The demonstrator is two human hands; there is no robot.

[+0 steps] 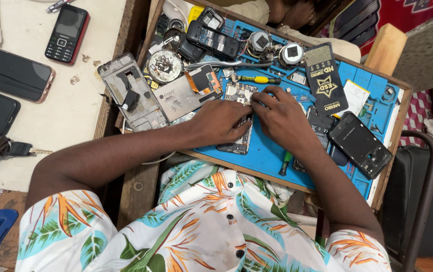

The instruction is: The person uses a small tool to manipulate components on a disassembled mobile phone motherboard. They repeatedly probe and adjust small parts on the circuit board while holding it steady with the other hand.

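Nearest the lens: white short-sleeved shirt with orange and green leaf print [211, 226], filling the 6 o'clock edge.

Both forearms run up from it and meet at centre. Left hand [221, 122]: fingers curled down, pressing on the opened dark smartphone body [237, 143] lying flat on the blue silicone work mat [271, 156]. Right hand [282, 118]: fingers bent and bunched at the phone's upper end, just below its exposed circuit board [241, 92]. Cannot tell whether the fingertips pinch a small part or a tool; they are hidden under the knuckles.

At 5 o'clock of the right wrist, a green-handled screwdriver [285, 162] lies on the mat, half under my arm. At 3 o'clock, a black plastic phone back frame [360, 144]. At 12 o'clock, a yellow-handled screwdriver [256, 79] just beyond the board. At 9–10 o'clock, a grey metal phone midframe [131, 93] overhangs the tray's wooden rim [141, 40].

Far left, on the pale table [40, 116]: a black and red keypad phone [67, 34] and a dark smartphone lying flat [10, 70].

Risk, judged: loose parts crowd the board closely; a slip of either hand could knock small pieces off the mat. My right forearm could roll the green driver off the near edge. Heavy left-hand pressure might flex the open body.
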